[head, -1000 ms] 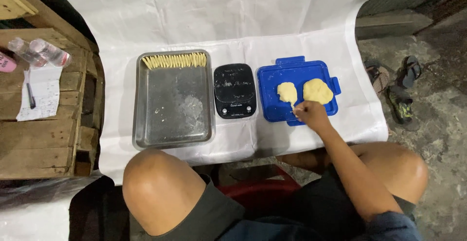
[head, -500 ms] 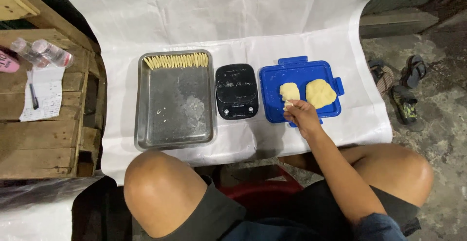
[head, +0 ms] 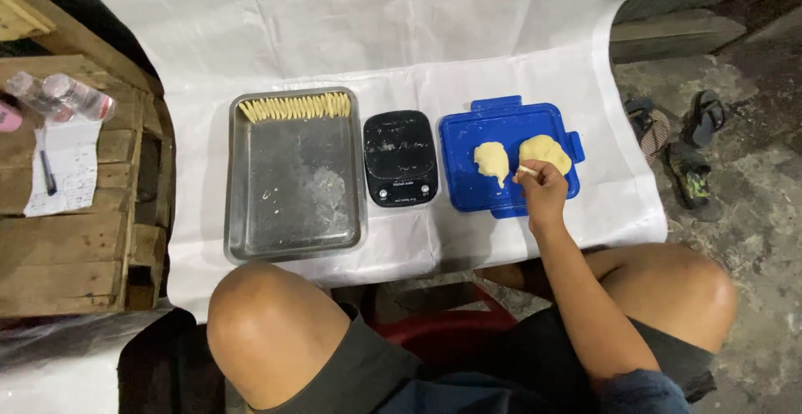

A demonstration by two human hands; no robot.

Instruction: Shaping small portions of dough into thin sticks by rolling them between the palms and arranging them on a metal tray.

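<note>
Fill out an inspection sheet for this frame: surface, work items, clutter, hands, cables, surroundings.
Surface: white sheet covering the work area.
Work items: blue lid bearing two pale dough lumps; black scale; metal tray with a row of dough sticks along its far edge.
Clutter: bottles, paper and pen on the wooden pallet.
Hands: right hand pinches a small dough piece over the lid; left hand not in view.
Cables: nothing seen.
Surroundings: sandals on a concrete floor.
</note>
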